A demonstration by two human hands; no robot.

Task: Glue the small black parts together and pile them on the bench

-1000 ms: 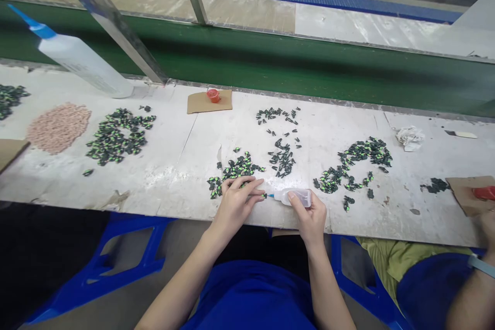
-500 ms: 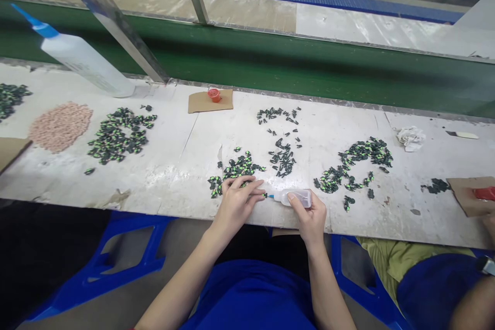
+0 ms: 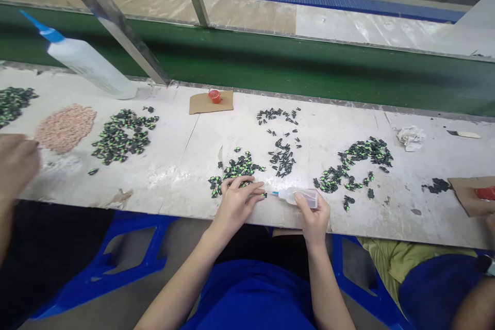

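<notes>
While the left hand (image 3: 237, 201) holds a small black-and-green part (image 3: 264, 195) at its fingertips, just above the near edge of the white table (image 3: 185, 180), the right hand (image 3: 315, 216) is closed around a translucent squeeze bottle (image 3: 288, 195), thumb on top. The bottle lies nearly level, its blue nozzle (image 3: 275, 193) aimed left at the part; the thin tip sits just beside it, and contact cannot be confirmed at this scale. In my judgement, sound practice here calls for a motionless left pinch, fingertips kept out of the nozzle's line, and light, even thumb pressure, since excess liquid could reach the skin or neighbouring pieces. The left hand borders a pile of black-and-green parts (image 3: 242, 166); to its right and farther off lie loose dark pieces (image 3: 284, 160). A second green-marked heap (image 3: 365, 150) is at right. Toward the far side, a red cup (image 3: 214, 96) stands on a cardboard piece (image 3: 199, 104). Farther left are another dark heap (image 3: 116, 144), a pinkish pile (image 3: 66, 128) and a large white bottle (image 3: 93, 67). A co-worker's hand (image 3: 17, 160), blurred, is at the left margin; its grip cannot be determined.
</notes>
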